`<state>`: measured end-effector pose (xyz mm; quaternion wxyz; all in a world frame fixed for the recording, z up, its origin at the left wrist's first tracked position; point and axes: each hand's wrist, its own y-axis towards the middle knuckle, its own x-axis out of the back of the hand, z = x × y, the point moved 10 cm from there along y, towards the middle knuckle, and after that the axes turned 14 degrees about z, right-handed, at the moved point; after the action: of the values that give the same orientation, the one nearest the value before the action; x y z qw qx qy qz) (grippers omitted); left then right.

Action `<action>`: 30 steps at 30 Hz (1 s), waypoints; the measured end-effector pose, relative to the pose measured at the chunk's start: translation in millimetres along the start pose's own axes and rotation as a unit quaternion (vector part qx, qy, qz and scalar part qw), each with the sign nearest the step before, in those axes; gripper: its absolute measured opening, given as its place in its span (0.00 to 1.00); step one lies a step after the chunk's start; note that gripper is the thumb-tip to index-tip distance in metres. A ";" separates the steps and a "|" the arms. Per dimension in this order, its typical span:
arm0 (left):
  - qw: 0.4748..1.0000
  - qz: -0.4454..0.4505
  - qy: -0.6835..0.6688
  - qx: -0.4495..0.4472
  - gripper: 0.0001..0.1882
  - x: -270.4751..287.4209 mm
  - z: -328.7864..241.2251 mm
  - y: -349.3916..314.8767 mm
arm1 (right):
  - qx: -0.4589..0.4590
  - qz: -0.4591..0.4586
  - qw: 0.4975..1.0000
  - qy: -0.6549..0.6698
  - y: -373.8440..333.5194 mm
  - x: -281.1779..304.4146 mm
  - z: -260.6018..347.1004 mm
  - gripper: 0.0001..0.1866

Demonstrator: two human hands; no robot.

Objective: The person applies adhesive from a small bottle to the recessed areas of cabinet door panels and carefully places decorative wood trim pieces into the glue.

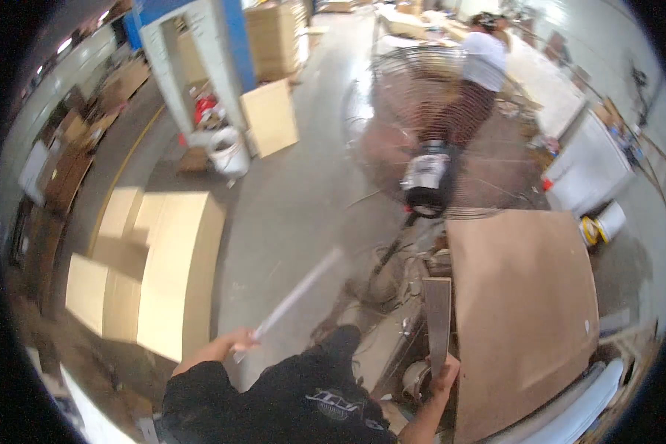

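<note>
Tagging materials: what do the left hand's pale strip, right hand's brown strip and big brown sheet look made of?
Pale strip: perhaps plastic or wood; whitish, but blur hides its finish.
Brown strip: probably wood or fibreboard; flat, dull brown face.
Big sheet: likely hardboard or cardboard; even brown, mostly matt.

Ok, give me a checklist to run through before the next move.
1. White strip in the left hand: ok, gripped near its lower end.
2. Narrow brown board in the right hand: ok, gripped near its lower end.
3. A hand free: not ok, both are occupied.
4. White strip apart from the pale boxes: ok, a gap shows.
5. Fan blades stopped: cannot tell, the picture is blurred there.
</note>
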<state>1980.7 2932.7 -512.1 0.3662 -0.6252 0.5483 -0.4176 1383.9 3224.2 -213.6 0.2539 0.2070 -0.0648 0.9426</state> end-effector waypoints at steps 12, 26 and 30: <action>0.434 0.035 -0.514 -0.740 0.44 343.9 -205.1 -294.5 | 0.035 0.233 0.965 0.117 304.3 -308.3 102.8 0.50; 0.407 0.033 -0.492 -0.769 0.40 632.8 -228.6 -305.5 | 0.088 0.240 0.923 0.287 584.0 -508.2 269.4 0.43; 0.683 -0.082 -0.497 -0.530 0.39 720.4 -221.6 -208.6 | 0.078 0.141 0.945 0.285 696.5 -516.4 238.2 0.49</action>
<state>1891.2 2245.7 -149.3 0.1567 -0.8732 0.3624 0.2859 1522.5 2335.9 -228.2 0.1091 -0.0628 0.0551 0.9905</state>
